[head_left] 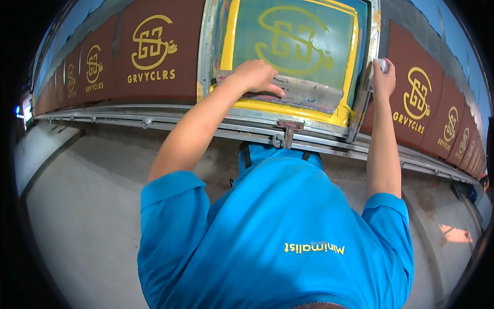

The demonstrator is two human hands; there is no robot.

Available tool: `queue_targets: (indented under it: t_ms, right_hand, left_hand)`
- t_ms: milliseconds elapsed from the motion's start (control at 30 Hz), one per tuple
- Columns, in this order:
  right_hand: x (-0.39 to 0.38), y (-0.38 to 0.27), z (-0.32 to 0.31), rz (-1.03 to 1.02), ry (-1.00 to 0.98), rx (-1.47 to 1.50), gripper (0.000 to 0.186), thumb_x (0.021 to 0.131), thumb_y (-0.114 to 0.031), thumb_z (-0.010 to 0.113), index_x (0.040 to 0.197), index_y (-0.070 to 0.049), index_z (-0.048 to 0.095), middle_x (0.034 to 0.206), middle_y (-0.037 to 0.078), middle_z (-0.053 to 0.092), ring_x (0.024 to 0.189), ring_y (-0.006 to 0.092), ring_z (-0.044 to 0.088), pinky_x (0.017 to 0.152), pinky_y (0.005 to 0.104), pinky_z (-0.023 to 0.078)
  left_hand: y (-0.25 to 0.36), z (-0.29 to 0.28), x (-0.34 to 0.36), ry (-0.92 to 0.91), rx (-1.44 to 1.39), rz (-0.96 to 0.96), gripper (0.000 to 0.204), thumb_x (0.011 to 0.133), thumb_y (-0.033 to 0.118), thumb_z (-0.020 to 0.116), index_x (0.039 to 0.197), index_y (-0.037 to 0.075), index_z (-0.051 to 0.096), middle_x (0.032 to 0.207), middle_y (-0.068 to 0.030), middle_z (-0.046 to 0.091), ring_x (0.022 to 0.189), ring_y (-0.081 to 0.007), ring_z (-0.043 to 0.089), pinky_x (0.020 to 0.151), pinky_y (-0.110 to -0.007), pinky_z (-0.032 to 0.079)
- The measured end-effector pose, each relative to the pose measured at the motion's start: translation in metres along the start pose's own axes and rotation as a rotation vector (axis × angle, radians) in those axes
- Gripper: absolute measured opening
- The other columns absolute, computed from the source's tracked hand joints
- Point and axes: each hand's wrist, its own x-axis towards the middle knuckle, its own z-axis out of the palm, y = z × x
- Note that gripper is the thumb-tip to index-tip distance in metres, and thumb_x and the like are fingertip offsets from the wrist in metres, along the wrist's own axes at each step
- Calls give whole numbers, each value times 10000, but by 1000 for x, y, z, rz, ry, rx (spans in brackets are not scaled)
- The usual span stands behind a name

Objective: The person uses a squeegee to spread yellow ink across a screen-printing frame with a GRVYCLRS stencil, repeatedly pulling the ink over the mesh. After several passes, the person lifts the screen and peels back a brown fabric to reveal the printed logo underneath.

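Blue shirt (288, 216) foremost, we see the squeegee (311, 95) clasped in the left hand (256, 77), leftward of the right hand (384, 82), which grips a pale knob (382, 65).

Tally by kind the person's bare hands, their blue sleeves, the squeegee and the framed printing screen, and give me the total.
Bare hands (left hand, right hand): 2
Blue sleeves (left sleeve, right sleeve): 2
Grey squeegee: 1
Framed printing screen: 1
Total: 6
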Motion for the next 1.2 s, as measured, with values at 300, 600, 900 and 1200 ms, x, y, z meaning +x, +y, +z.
queue_targets:
  t_ms: [300,600,900,1200]
  right_hand:
    - [40,-2,-3,-10,-17,82,500,880,-453,762,1294,-189,670,1099,138,765,1036,315,735,916,426,554]
    - [51,-20,22,4,-11,134,477,899,-386,764,1314,-178,653,994,100,751,874,221,718,848,380,558]
    - [78,-62,37,-285,164,-124,724,815,-537,844,1346,-91,636,1386,227,566,1291,375,552,1059,471,455]
    - [174,-200,67,-905,-311,-394,258,823,-210,821,965,-58,668,951,120,705,964,356,683,829,476,533]
  left_hand:
    - [31,-116,63,-28,54,-79,856,728,826,716,1072,44,757,961,-227,746,977,-399,725,850,-490,582]
    - [-57,-199,177,644,469,101,456,852,538,759,1088,150,718,1011,-39,720,1000,-309,702,791,-463,580]
    - [-113,-225,162,350,378,-48,375,835,297,798,1161,117,760,1055,-139,755,1004,-356,719,852,-493,583]
    - [-106,-264,176,315,344,12,352,873,466,757,964,129,806,794,-141,749,799,-368,739,737,-476,595]
